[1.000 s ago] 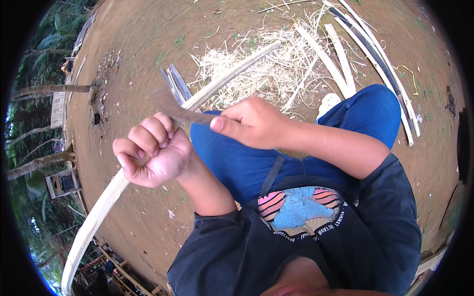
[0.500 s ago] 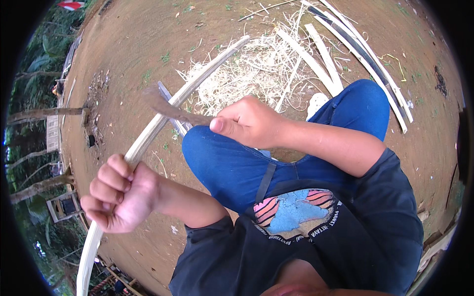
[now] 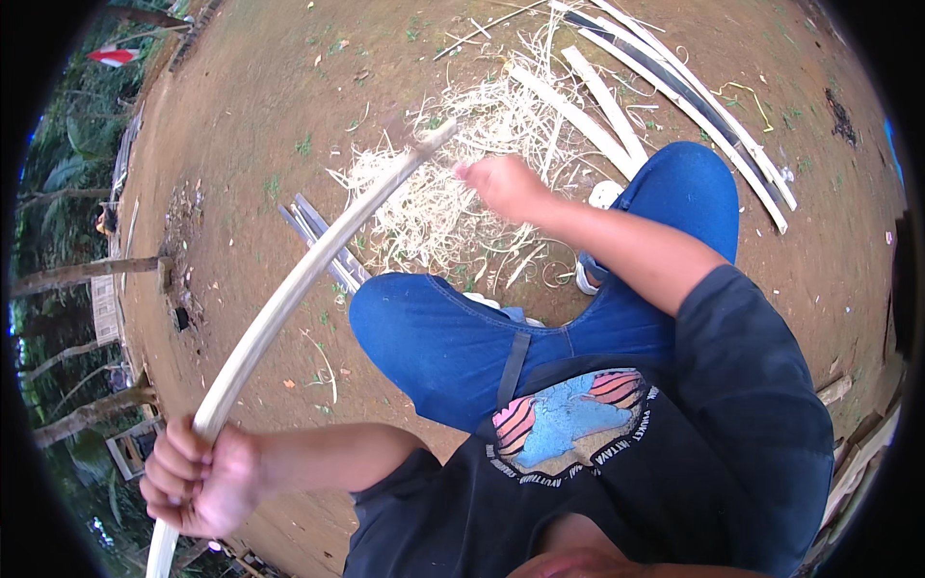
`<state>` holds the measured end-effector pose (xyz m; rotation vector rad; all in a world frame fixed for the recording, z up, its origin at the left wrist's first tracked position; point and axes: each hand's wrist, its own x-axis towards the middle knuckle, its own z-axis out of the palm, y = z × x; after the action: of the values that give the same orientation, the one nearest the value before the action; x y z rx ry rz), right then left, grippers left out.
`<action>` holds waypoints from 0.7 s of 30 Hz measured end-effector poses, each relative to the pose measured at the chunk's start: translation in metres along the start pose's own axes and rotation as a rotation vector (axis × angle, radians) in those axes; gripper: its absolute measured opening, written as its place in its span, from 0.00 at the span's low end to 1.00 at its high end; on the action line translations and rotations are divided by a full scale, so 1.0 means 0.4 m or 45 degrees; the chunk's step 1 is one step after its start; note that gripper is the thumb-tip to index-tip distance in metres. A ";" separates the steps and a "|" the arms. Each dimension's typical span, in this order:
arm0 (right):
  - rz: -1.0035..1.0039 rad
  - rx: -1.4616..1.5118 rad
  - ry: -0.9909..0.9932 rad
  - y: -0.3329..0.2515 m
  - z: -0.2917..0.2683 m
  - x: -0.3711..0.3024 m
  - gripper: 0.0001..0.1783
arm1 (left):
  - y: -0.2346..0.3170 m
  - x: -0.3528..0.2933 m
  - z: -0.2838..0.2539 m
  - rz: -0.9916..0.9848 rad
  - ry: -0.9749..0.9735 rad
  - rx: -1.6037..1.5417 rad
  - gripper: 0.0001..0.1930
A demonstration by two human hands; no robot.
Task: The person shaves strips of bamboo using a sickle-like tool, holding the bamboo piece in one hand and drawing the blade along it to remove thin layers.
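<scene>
A long pale strip of split wood or bamboo slants from the lower left up toward the shavings. My left hand is wrapped round its near part. Out near the strip's far end is my right hand, closed on a brown-bladed knife. Motion smears the blade, and I cannot tell whether it touches the strip. Thin curled shavings lie in a heap on the ground beneath.
Several split pieces and a long dark-and-pale length lie beyond my right knee. Grey strips lie by my left knee. Wooden posts stand at the far left.
My right hand has swung away from me with the knife, toward the strip's far end. My left hand has shifted down and slightly left with the strip.
</scene>
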<state>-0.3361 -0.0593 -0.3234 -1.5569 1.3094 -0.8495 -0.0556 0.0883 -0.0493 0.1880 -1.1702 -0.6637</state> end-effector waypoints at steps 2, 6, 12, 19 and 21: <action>0.199 -0.299 0.008 0.148 -0.101 0.082 0.44 | 0.047 0.018 0.002 0.005 -0.009 0.005 0.19; 0.163 0.023 0.060 0.060 -0.022 0.059 0.45 | 0.086 0.014 -0.074 0.132 0.090 0.115 0.18; 0.026 0.235 0.000 -0.064 -0.015 0.038 0.42 | -0.001 -0.004 -0.093 0.329 0.362 0.336 0.18; -0.191 0.170 -0.081 -0.101 -0.032 0.003 0.40 | -0.084 -0.036 -0.090 0.181 0.360 0.215 0.19; -0.280 0.029 -0.303 -0.136 -0.017 -0.029 0.40 | -0.093 -0.044 -0.080 0.135 0.306 0.148 0.19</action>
<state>-0.3253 -0.0476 -0.2697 -1.7470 0.9686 -0.7811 -0.0452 0.0625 -0.0932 0.2943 -0.9802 -0.4659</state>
